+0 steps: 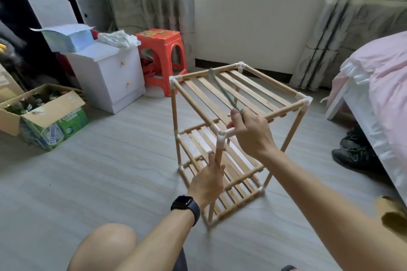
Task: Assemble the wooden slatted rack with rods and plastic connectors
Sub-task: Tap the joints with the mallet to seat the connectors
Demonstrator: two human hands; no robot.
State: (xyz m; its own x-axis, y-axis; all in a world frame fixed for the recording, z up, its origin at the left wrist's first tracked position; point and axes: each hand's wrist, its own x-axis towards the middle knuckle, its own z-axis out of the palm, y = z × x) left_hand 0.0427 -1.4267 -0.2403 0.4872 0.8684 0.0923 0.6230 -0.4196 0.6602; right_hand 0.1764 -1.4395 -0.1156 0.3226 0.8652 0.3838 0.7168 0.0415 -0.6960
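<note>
Head view, box of bottles, left hand gripping rack upright, right hand pinching thin tool

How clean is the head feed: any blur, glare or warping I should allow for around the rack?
Head view: the rack is sharp in soft daylight with no glare; the tool in the right hand is smeared by motion blur; the left hand gripping the rack is clear; wide-angle warp bows the curtain and bed at the frame edge; the far left is dark.
</note>
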